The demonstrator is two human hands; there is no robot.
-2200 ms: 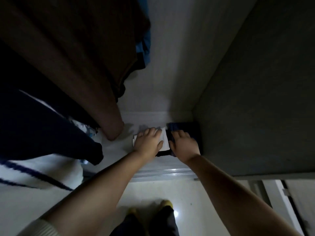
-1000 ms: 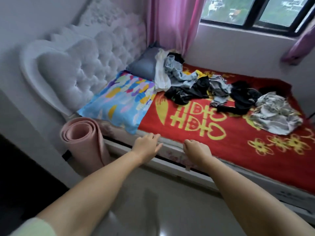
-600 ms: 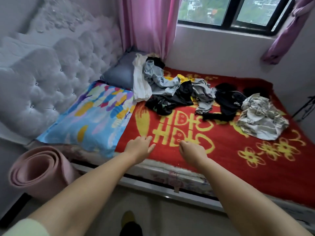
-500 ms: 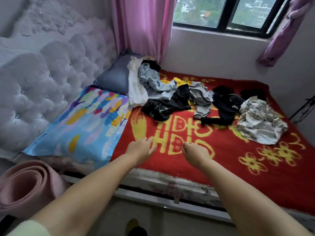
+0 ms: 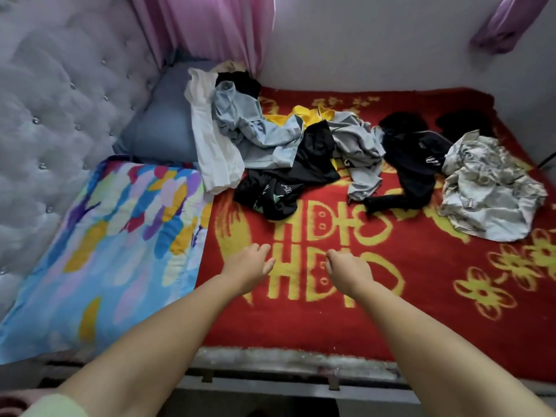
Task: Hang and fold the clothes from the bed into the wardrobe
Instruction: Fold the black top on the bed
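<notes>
A bed covered by a red blanket with yellow characters and flowers fills the view, set against a grey tufted headboard and a pale wall, with pink curtains hanging at the far corner. A multicoloured pillow and a grey-blue pillow lie at the headboard end. The clothes sprawl in a crumpled row across the far half of the blanket: white, pale blue, yellow, black and grey pieces, then a patterned light garment at the right.

Both arms reach out over the blanket's near half. The left hand is empty with fingers loosely spread; the right hand holds nothing, its fingers curled downward and mostly hidden behind its back. The bed's right end is cut off.
</notes>
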